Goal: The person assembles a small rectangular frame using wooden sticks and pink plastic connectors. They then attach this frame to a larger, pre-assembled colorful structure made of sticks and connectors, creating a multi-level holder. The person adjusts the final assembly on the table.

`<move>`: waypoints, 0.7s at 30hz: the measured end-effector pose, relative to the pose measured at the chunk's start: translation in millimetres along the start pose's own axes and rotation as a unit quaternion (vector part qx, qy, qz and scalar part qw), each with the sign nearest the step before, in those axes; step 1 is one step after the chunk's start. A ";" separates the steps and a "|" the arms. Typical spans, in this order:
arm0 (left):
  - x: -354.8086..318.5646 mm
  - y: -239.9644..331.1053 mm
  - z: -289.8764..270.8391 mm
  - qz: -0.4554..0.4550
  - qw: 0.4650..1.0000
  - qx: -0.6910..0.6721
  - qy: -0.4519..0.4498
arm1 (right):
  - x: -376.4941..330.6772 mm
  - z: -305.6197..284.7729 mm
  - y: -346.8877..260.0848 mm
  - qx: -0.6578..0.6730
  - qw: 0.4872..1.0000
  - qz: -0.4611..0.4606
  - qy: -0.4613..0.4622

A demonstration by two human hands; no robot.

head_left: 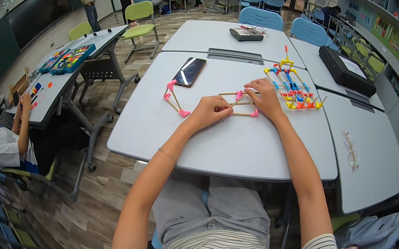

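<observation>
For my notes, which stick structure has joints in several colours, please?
The stick structure beyond the right hand, with yellow and red joints; the left frame and held frame show only pink.

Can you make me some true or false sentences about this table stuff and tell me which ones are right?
1. The left hand and the right hand are both at the same frame of sticks. True.
2. The phone lies to the right of the colourful stick model. False: it lies to the left of it.
3. The glasses lie on a white table. True.
4. The black case is on the floor. False: it lies on a tabletop.
5. The small stick piece near the phone has green joints. False: its joints are pink.
</observation>
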State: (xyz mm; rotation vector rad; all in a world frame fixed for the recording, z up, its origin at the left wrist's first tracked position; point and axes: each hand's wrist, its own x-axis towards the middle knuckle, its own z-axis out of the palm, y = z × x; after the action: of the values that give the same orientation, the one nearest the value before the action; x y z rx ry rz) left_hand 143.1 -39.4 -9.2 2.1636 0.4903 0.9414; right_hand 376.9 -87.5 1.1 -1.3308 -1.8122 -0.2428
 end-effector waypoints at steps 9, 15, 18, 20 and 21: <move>-0.1 5.4 0.1 -0.006 0.999 0.032 -0.008 | 4.1 12.5 4.0 0.032 0.999 -0.020 -0.026; -0.4 7.2 -0.9 -0.005 0.999 0.040 -0.011 | 1.7 8.4 1.1 0.036 0.997 -0.011 -0.070; 3.3 8.0 2.7 -0.002 0.999 0.037 -0.018 | -1.8 9.8 10.4 0.090 0.993 0.069 -0.029; 0.3 6.1 -0.5 -0.007 0.999 0.037 -0.014 | 1.4 6.1 -4.2 0.180 0.975 0.132 -0.020; -2.0 4.8 -2.5 -0.010 0.999 0.037 -0.011 | 3.8 3.4 -12.7 0.225 0.960 0.163 -0.016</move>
State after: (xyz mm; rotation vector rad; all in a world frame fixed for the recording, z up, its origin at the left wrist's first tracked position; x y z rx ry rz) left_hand 140.1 -42.6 -5.4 2.2292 0.5416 0.9005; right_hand 364.0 -88.0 5.7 -1.2750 -1.5218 0.3522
